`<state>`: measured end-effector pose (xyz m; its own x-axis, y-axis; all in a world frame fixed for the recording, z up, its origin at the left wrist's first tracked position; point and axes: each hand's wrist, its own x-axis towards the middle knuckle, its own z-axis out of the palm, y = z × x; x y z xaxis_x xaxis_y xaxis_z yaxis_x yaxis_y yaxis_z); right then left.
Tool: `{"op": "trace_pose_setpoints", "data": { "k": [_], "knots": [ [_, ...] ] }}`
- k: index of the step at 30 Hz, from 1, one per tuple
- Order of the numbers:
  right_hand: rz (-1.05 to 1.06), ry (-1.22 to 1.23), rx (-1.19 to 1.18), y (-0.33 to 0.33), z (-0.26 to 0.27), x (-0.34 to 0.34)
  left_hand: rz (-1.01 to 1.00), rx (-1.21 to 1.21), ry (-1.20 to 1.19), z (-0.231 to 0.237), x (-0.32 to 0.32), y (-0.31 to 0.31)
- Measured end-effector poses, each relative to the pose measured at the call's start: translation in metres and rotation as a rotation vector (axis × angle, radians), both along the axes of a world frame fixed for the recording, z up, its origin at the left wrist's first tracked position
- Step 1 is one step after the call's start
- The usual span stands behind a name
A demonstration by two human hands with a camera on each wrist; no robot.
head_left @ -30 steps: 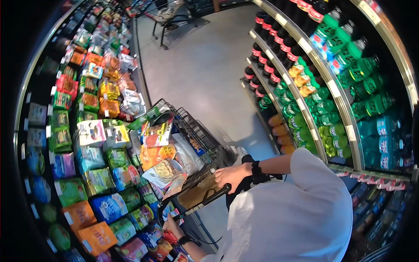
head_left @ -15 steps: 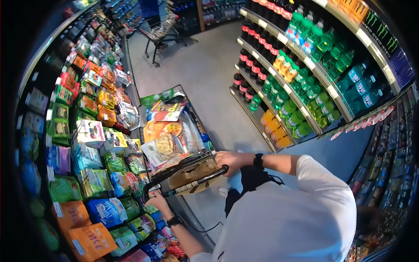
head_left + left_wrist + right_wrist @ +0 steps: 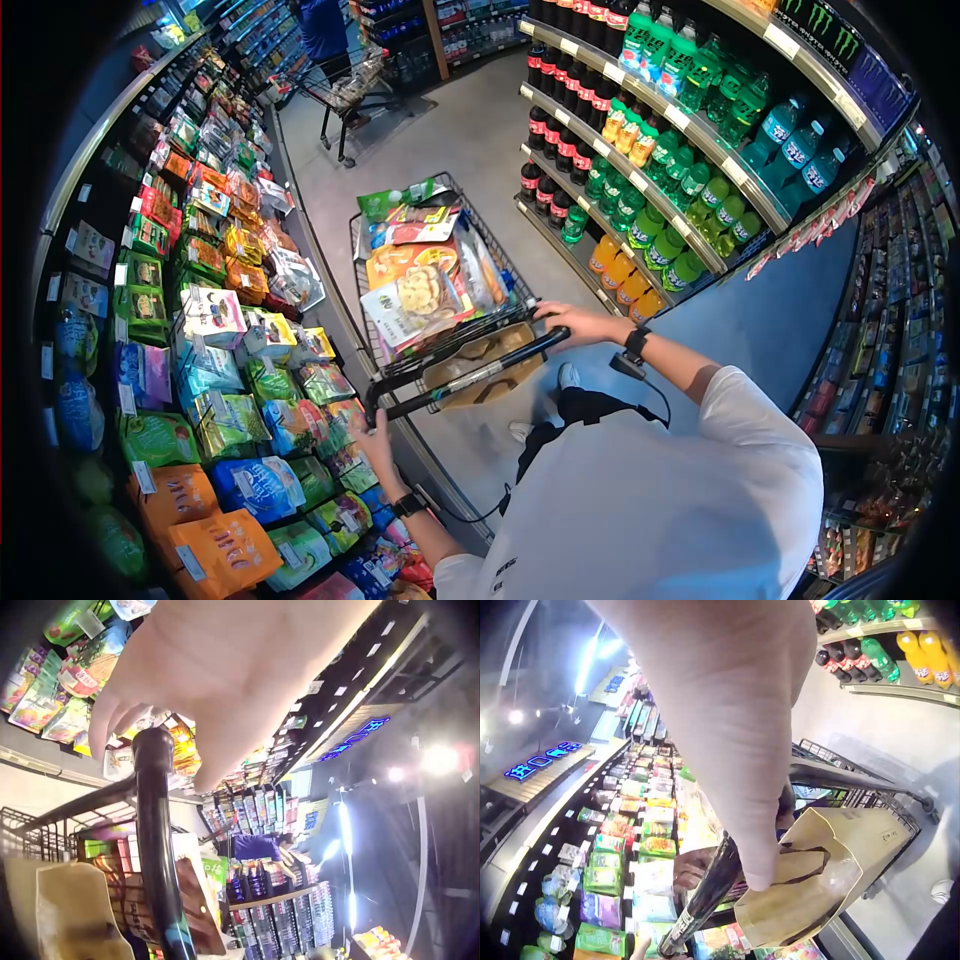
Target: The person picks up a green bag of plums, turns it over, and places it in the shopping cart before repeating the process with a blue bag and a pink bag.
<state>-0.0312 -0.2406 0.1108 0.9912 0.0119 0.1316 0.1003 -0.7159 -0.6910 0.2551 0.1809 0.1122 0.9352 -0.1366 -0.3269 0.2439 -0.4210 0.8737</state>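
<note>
A shopping cart [image 3: 500, 250] with black wire sides stands ahead of me, loaded with several packaged foods. My right hand [image 3: 585, 325] grips the right end of its black handle [image 3: 490, 368]; in the right wrist view the thumb [image 3: 759, 862] lies against the bar. At the handle's left corner is my left hand [image 3: 378, 450], its thumb and curved fingers on either side of the bar end [image 3: 154, 746] in the left wrist view. Topmost in the basket lies a white pouch [image 3: 415, 295] picturing round pale slices, near an orange pack [image 3: 395, 265]. A brown paper bag [image 3: 817, 877] hangs by the handle.
Shelves of bagged snacks [image 3: 230, 420] run close along the left. To the right stands a rack of soda bottles [image 3: 640, 200]. Farther up the grey aisle floor [image 3: 440, 130] are another cart [image 3: 345, 95] and a person in blue [image 3: 322, 35].
The cart has swung rightward in view, away from the left snack shelves, with both hands moving along on its handle. The person in blue has come further into view.
</note>
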Motion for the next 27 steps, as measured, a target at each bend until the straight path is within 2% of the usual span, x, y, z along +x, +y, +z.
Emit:
{"op": "trace_pose_setpoints", "data": {
  "k": [1, 3, 5, 7, 8, 9, 10, 11, 13, 14, 15, 18, 21, 22, 25, 27],
  "knots": [
    [-0.065, -0.023, -0.050, 0.022, 0.009, -0.004, -0.119, -0.043, -0.135, -0.068, 0.030, 0.040],
    [-0.240, 0.035, -0.027, 0.015, 0.017, -0.026, -0.384, 0.029, -0.231, -0.024, 0.006, 0.000],
    [-0.404, 0.011, -0.124, 0.014, 0.024, -0.046, -0.339, -0.161, 0.079, -0.014, -0.011, -0.029],
    [-0.621, 0.061, -0.177, 0.016, 0.023, -0.061, -0.436, -0.083, 0.024, -0.011, -0.016, -0.047],
    [-0.717, 0.018, -0.169, 0.039, 0.022, -0.056, -0.485, -0.111, 0.060, -0.008, -0.008, -0.032],
    [-0.806, -0.019, -0.145, 0.034, 0.015, -0.061, -0.528, -0.122, 0.103, 0.004, -0.013, -0.045],
    [-0.897, -0.051, -0.122, 0.038, 0.013, -0.064, -0.594, -0.175, 0.037, -0.002, -0.012, -0.055],
    [-0.922, -0.025, -0.107, 0.041, 0.013, -0.068, -0.656, -0.230, -0.026, -0.010, -0.012, -0.065],
    [-0.971, 0.026, -0.075, 0.046, 0.019, -0.068, -0.756, -0.175, -0.320, -0.016, -0.013, -0.083],
    [-0.951, 0.018, -0.033, 0.046, 0.021, -0.067, -0.779, -0.147, -0.240, -0.019, -0.012, -0.093],
    [-0.922, 0.021, -0.039, 0.064, 0.022, -0.061, -0.810, -0.088, -0.254, -0.017, -0.007, -0.089],
    [-0.791, -0.017, 0.006, 0.055, 0.017, -0.063, -0.888, 0.054, -0.288, 0.002, -0.022, -0.125],
    [-0.853, 0.017, 0.290, 0.055, 0.018, -0.060, -0.928, 0.148, -0.293, 0.008, -0.035, -0.156],
    [-0.882, 0.036, 0.305, 0.063, 0.019, -0.053, -0.955, 0.150, -0.303, 0.009, -0.033, -0.157],
    [-0.854, 0.018, 0.562, 0.040, 0.000, -0.051, -1.025, 0.196, -0.332, 0.009, -0.043, -0.187],
    [-0.845, -0.006, 0.624, 0.028, -0.005, -0.042, -1.082, 0.151, -0.323, 0.006, -0.047, -0.203]
  ]
}}
